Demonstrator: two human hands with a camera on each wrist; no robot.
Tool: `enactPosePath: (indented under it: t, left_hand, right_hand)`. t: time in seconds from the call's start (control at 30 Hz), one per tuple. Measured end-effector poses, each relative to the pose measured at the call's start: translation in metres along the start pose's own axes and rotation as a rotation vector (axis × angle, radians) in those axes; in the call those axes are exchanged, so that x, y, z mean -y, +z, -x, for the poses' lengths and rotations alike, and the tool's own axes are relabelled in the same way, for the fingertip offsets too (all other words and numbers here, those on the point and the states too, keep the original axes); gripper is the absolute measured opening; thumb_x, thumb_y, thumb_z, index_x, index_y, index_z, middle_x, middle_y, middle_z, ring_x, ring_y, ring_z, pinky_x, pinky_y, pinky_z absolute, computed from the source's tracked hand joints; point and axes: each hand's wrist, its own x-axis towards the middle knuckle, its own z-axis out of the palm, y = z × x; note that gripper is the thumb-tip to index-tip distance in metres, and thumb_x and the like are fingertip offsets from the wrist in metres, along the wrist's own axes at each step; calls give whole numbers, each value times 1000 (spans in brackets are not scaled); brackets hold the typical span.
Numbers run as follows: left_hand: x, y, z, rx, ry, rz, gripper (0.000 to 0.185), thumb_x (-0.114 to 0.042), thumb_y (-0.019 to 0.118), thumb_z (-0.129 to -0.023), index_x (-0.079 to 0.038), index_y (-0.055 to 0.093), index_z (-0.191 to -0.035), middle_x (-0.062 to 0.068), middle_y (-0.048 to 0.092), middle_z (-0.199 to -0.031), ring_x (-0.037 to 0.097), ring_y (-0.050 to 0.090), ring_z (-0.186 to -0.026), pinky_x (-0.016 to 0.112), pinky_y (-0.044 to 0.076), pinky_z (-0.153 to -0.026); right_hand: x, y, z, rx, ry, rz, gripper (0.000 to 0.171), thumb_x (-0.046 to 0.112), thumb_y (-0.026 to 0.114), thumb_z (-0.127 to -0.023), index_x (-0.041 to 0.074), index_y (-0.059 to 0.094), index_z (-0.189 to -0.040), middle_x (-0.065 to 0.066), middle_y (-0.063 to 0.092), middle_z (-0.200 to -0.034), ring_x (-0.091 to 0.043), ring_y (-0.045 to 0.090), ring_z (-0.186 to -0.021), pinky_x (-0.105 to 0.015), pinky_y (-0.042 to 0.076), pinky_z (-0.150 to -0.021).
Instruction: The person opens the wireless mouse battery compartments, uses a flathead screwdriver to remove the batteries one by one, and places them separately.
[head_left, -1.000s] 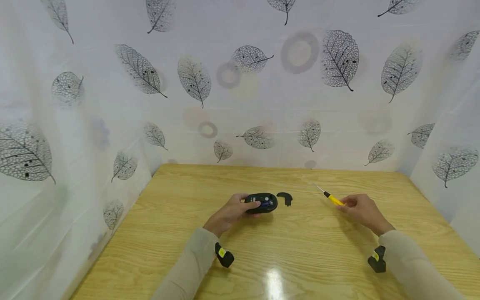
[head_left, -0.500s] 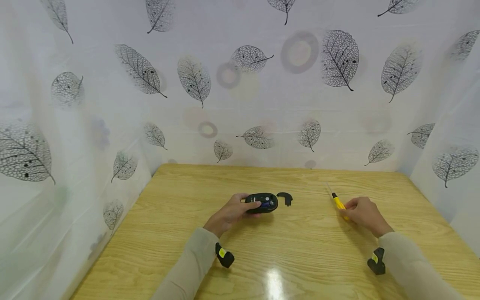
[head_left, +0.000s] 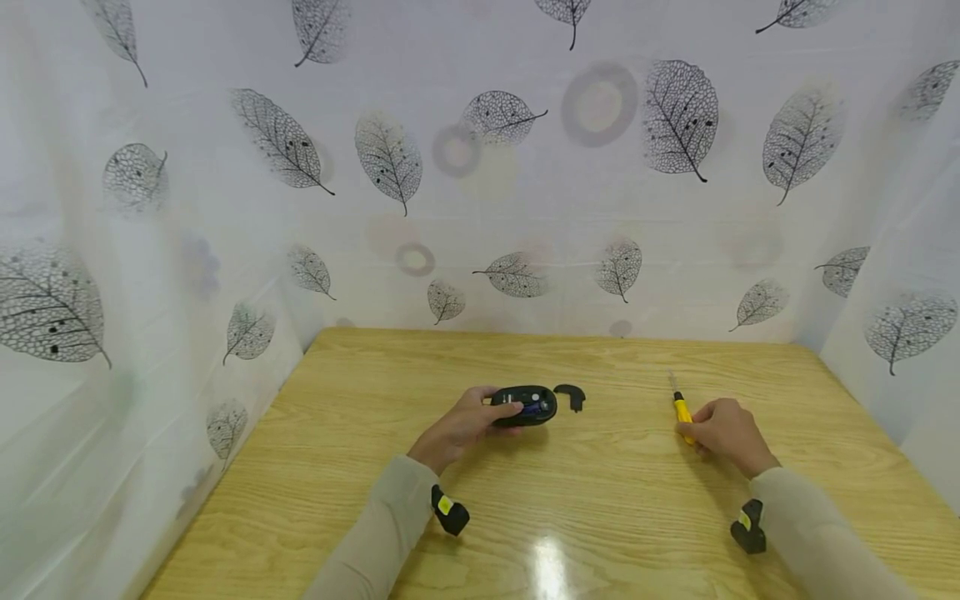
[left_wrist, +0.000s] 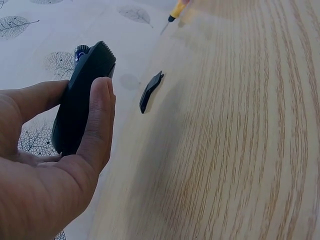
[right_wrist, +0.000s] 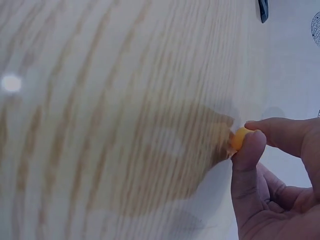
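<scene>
My left hand (head_left: 463,422) grips a black computer mouse (head_left: 512,394), its underside facing up. The thumb lies over its uncovered battery bay, where a blue battery (head_left: 537,407) shows; in the left wrist view the battery (left_wrist: 80,52) stands out past the mouse's edge. Just right of the mouse, its black battery cover (head_left: 574,395) lies on the table. Farther right, my right hand (head_left: 729,432) pinches the yellow handle of a screwdriver (head_left: 682,409) between thumb and fingers, its thin tip pointing to the table's back edge. The right wrist view shows only the handle's yellow end (right_wrist: 239,139).
The wood-grain table (head_left: 600,517) reaches back to a pale curtain (head_left: 510,200) printed with leaves, which also hangs along both sides. A dark wrist camera (head_left: 450,510) sits on the left sleeve and another wrist camera (head_left: 748,527) on the right one.
The screwdriver has swung from slanting leftward to pointing nearly straight away from me, its tip moving right. My right hand has shifted slightly down. The left hand and mouse stay nearly still.
</scene>
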Motion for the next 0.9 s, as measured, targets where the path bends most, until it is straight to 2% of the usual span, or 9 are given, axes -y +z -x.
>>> enactPosePath:
  t: [0.37, 0.63, 0.9]
  left_hand:
    - [-1, 1, 2, -1, 3, 1, 55, -10, 65, -101, 10, 40, -145, 26, 57, -133, 37, 70, -107, 39, 54, -98]
    - [-1, 1, 0, 1, -4, 2, 56, -11, 65, -100, 9, 40, -146, 26, 57, -133, 33, 71, -103, 38, 55, -98]
    - [-3, 2, -1, 5, 8, 26, 55, -8, 64, -100, 11, 39, -145, 28, 55, -133, 40, 67, -111, 39, 56, -96]
  right_hand:
    - [-1, 1, 1, 15, -10, 8, 29, 15, 73, -91, -13, 65, -95, -7, 66, -70, -16, 66, -57, -30, 58, -55]
    - [-1, -3, 2, 27, -20, 35, 36, 23, 76, -90, -11, 65, -95, -6, 67, -69, -17, 65, -59, -32, 56, -56]
    - [12, -11, 5, 10, -38, 90, 41, 26, 74, -93, -12, 61, -102, -8, 68, -72, -20, 64, -62, -32, 53, -60]
